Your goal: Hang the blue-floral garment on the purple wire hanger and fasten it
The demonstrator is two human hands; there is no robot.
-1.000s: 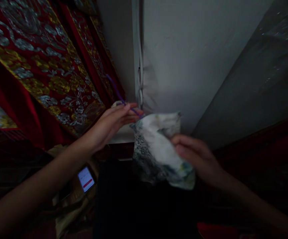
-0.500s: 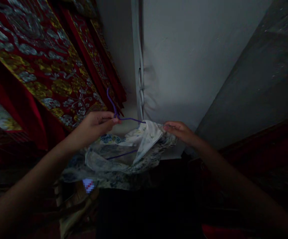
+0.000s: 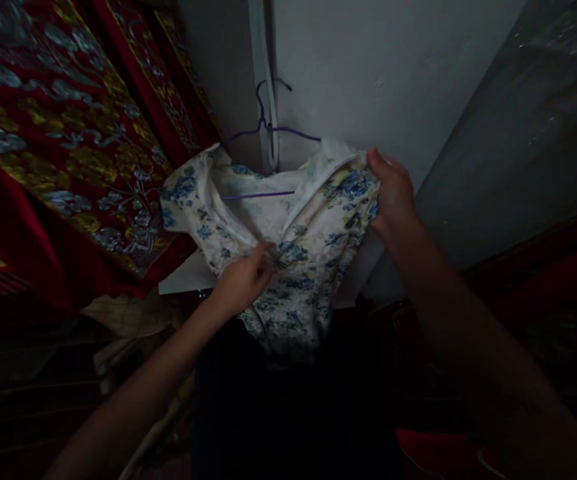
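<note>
Between both hands, centre — one floral garment (image 3: 298, 267), white with blue and yellow print, V-necked, on a purple hanger (image 3: 296, 131). Left hand (image 3: 246, 280): grip closed on the cloth at the neckline's point. Right hand (image 3: 393, 190): grip pinching the right shoulder edge. Beyond — pale wall (image 3: 368, 73), white cord (image 3: 272, 87). Far left: red cloth (image 3: 118, 133), gold and silver decoration.

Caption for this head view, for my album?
Two hands spread a floral shirt on a purple hanger.
</note>
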